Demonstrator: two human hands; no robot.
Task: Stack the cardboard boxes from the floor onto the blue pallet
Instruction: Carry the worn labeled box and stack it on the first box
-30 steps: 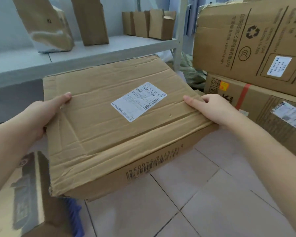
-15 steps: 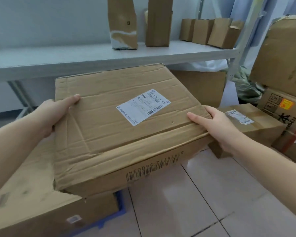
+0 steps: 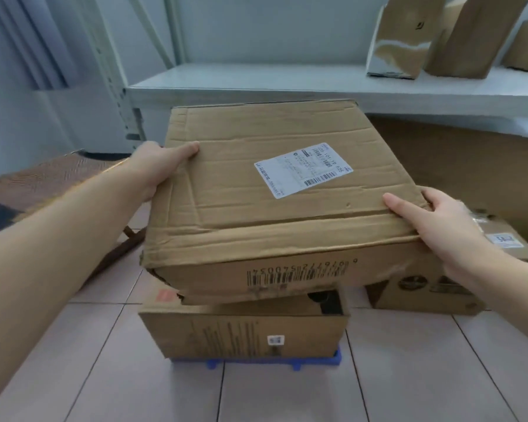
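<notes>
Head view: the left hand [image 3: 157,166] and right hand [image 3: 436,220] grasp the wide, creased brown cardboard box [image 3: 275,205] by its sides, just above a smaller brown carton [image 3: 244,330] already on the blue plastic pallet [image 3: 272,362]. A printed carton [image 3: 424,287] at right sits on the floor, likely left to stack.

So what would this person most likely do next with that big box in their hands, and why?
Probably lower it straight down. Both the left hand and right hand grip the sides of the flat labelled box, which sits just above, perhaps already touching, the lower box on the blue pallet. It looks roughly lined up, so setting it flat and letting go seems next.
</notes>
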